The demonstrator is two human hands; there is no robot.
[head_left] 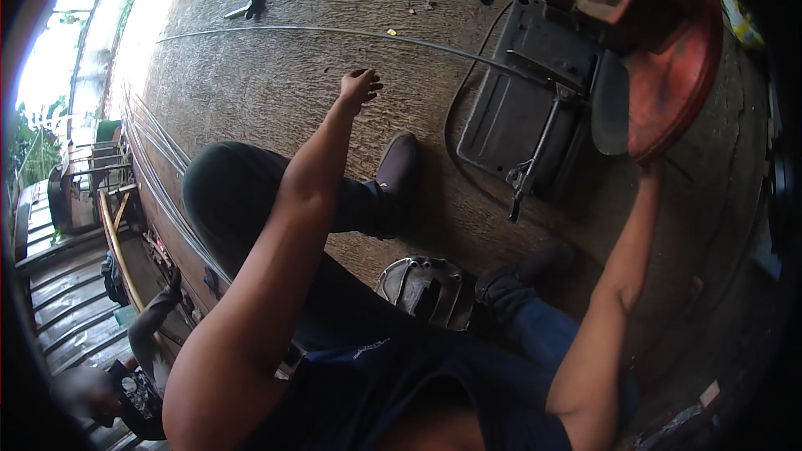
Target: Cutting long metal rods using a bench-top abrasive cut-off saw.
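A cut-off saw stands at the right, with a red rounded guard [685, 75], a grey disc [611, 108] and a dark metal base [493, 129]. A long thin metal rod [334, 29] runs from the far left across the floor into the vise [547, 129] on that base. My left hand [361, 88] hovers a little on my side of the rod, apart from it, fingers loosely spread and empty. At the lower edge of the red guard, my right wrist [649, 174] shows; the guard hides the fingers and anything in them.
A bundle of thin rods [159, 138] lies along the left. Beyond it, at lower left, is another person [138, 392]. A round metal casing [426, 288] sits between my legs. A small metal piece [246, 7] lies far off on the floor. A black cable [455, 100] loops beside the base.
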